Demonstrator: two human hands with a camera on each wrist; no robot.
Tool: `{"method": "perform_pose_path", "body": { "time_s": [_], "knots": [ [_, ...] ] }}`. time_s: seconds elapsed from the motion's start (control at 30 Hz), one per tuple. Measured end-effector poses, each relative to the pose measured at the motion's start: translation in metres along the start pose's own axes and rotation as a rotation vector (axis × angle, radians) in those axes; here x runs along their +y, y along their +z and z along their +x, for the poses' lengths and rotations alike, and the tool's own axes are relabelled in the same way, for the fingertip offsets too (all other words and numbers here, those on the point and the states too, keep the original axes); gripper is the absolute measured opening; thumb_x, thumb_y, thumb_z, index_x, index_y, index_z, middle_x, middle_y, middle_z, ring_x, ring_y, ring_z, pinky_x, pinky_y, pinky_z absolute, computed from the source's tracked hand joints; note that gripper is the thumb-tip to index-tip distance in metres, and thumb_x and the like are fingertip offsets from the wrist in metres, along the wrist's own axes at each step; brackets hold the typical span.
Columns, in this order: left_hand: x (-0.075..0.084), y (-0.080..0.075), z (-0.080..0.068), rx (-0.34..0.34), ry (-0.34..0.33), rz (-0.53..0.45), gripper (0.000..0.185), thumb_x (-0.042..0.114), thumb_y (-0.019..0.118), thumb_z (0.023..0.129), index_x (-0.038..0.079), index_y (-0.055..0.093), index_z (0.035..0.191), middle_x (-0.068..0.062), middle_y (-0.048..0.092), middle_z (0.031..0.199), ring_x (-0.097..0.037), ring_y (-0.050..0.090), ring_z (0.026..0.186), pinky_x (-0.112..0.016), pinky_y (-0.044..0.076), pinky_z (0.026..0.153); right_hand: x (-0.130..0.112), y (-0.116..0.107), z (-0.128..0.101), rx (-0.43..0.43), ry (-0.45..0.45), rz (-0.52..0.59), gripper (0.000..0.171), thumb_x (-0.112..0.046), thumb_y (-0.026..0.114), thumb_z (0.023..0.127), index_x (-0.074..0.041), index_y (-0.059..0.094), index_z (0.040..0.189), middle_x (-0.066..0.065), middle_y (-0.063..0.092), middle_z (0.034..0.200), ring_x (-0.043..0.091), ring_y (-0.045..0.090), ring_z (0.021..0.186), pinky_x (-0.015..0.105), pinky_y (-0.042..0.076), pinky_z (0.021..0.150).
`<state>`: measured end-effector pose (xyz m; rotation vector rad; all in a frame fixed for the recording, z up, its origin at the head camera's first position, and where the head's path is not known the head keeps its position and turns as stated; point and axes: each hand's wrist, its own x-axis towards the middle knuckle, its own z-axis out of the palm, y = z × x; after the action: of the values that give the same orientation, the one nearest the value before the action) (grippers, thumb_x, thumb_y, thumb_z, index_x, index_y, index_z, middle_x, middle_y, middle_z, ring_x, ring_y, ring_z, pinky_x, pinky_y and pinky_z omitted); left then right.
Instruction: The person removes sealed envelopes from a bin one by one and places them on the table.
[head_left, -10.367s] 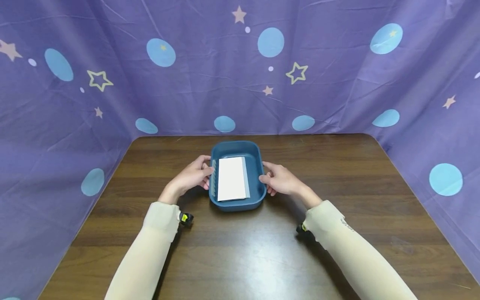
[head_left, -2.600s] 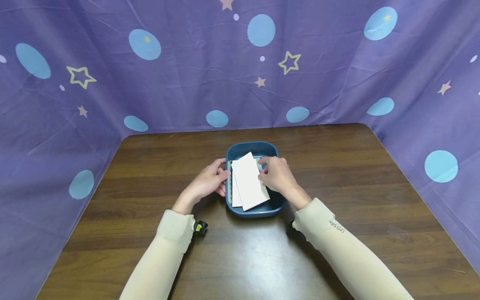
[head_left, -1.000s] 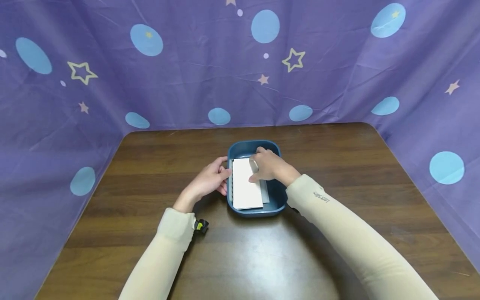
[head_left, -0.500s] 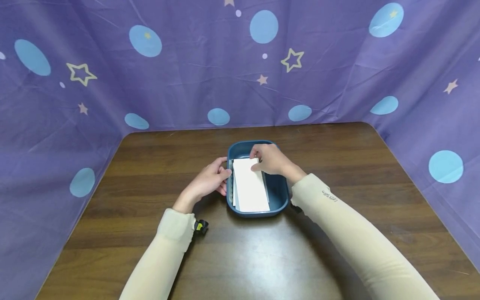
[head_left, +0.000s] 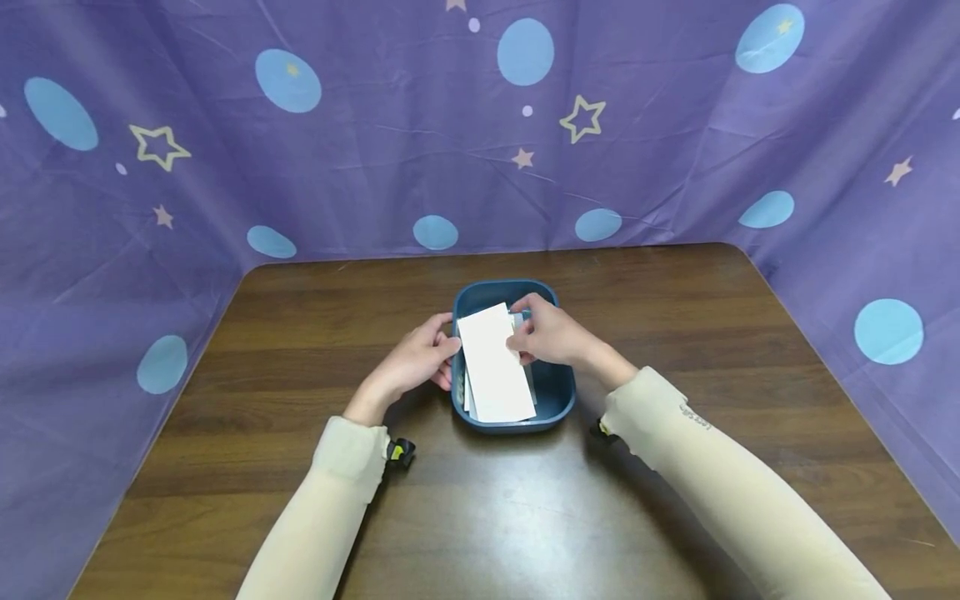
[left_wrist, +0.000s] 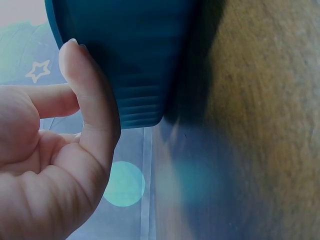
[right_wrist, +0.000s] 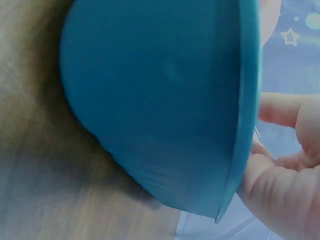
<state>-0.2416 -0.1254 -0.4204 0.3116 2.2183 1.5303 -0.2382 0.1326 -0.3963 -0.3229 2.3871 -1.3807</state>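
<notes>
A dark blue plastic basin (head_left: 557,400) stands on the table in the head view. My left hand (head_left: 415,358) holds its left rim, with the thumb at the top and the fingers outside. A white rectangular card (head_left: 495,367) lies slanted inside, above other flat white and pale pieces whose edges show beneath it. My right hand (head_left: 557,336) reaches over the right rim and pinches the card's upper right edge. Both wrist views show the basin's outer wall (left_wrist: 145,55); in the right wrist view the wall hides the card and most fingertips.
The brown wooden table (head_left: 300,350) spreads around the basin. A purple curtain (head_left: 375,167) with stars and blue spots hangs behind and at the sides. Small black wrist devices (head_left: 401,452) sit at both cuffs.
The white card has turned, its top now leaning left and raised nearer the far end. My right hand has shifted from its top edge to its right edge. The left hand stays put.
</notes>
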Motion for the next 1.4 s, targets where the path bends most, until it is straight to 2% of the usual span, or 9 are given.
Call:
{"method": "perform_pose_path", "body": {
  "time_s": [0.13,0.3,0.5,0.77,0.9,1.03,1.27,1.4],
  "knots": [
    [-0.001,0.0,0.0,0.004,-0.003,-0.002,0.059,0.014,0.054,0.112,0.005,0.029,0.165,-0.014,0.057,0.091,-0.02,0.065,0.061,-0.032,0.063,0.058,0.001,0.003,-0.006,0.043,-0.017,-0.06,0.041,-0.01,0.067,0.102,0.0,0.046,0.135,0.012,0.071,0.086,0.022,0.072,0.073,0.033,0.065,0.076],
    [-0.002,0.0,0.001,0.007,0.003,0.0,0.06,0.014,0.053,0.111,0.003,0.029,0.165,-0.014,0.057,0.09,-0.019,0.064,0.061,-0.032,0.063,0.057,0.001,-0.008,-0.007,0.161,-0.052,-0.093,0.032,-0.014,0.068,0.103,-0.002,0.055,0.13,0.009,0.074,0.088,0.02,0.073,0.073,0.03,0.061,0.069],
    [-0.002,0.0,0.003,-0.001,0.01,-0.012,0.06,0.012,0.052,0.111,0.001,0.027,0.165,-0.014,0.058,0.089,-0.019,0.064,0.059,-0.032,0.063,0.056,-0.009,-0.046,-0.013,0.284,-0.102,-0.061,0.033,-0.014,0.066,0.104,-0.003,0.058,0.134,0.009,0.075,0.089,0.025,0.07,0.081,0.028,0.059,0.068],
    [-0.003,-0.005,0.004,-0.02,0.012,0.007,0.061,0.014,0.052,0.112,0.002,0.026,0.166,-0.015,0.057,0.092,-0.019,0.064,0.061,-0.032,0.064,0.058,-0.01,-0.105,-0.025,0.394,-0.065,-0.025,0.042,-0.019,0.063,0.106,-0.003,0.054,0.143,0.001,0.063,0.084,0.016,0.056,0.074,0.025,0.052,0.065],
    [-0.003,-0.006,0.002,-0.022,0.007,0.013,0.062,0.014,0.053,0.112,0.001,0.026,0.166,-0.018,0.057,0.095,-0.019,0.065,0.062,-0.031,0.064,0.06,0.002,-0.126,-0.023,0.425,-0.032,-0.056,0.045,-0.022,0.06,0.107,-0.002,0.051,0.146,0.0,0.058,0.083,0.014,0.052,0.069,0.026,0.048,0.06],
    [-0.002,-0.008,0.001,-0.021,0.0,0.013,0.063,0.014,0.054,0.111,0.001,0.025,0.166,-0.019,0.057,0.096,-0.019,0.065,0.062,-0.031,0.064,0.06,0.021,-0.137,-0.015,0.441,0.001,-0.095,0.044,-0.021,0.058,0.107,0.001,0.052,0.146,0.002,0.059,0.089,0.013,0.054,0.072,0.024,0.045,0.058],
    [0.001,-0.008,-0.001,-0.012,-0.015,0.01,0.063,0.012,0.054,0.111,0.002,0.025,0.166,-0.018,0.058,0.094,-0.02,0.065,0.061,-0.033,0.064,0.06,0.053,-0.134,0.002,0.437,0.064,-0.124,0.045,-0.019,0.056,0.106,0.005,0.053,0.144,0.011,0.062,0.107,0.012,0.058,0.085,0.019,0.051,0.067],
    [0.002,-0.008,-0.002,-0.009,-0.017,0.01,0.062,0.011,0.053,0.111,0.002,0.025,0.166,-0.016,0.058,0.092,-0.019,0.065,0.06,-0.033,0.064,0.059,0.067,-0.129,0.012,0.41,0.097,-0.152,0.046,-0.021,0.055,0.106,0.004,0.054,0.145,0.014,0.063,0.109,0.018,0.061,0.087,0.023,0.051,0.069]
  ]
}}
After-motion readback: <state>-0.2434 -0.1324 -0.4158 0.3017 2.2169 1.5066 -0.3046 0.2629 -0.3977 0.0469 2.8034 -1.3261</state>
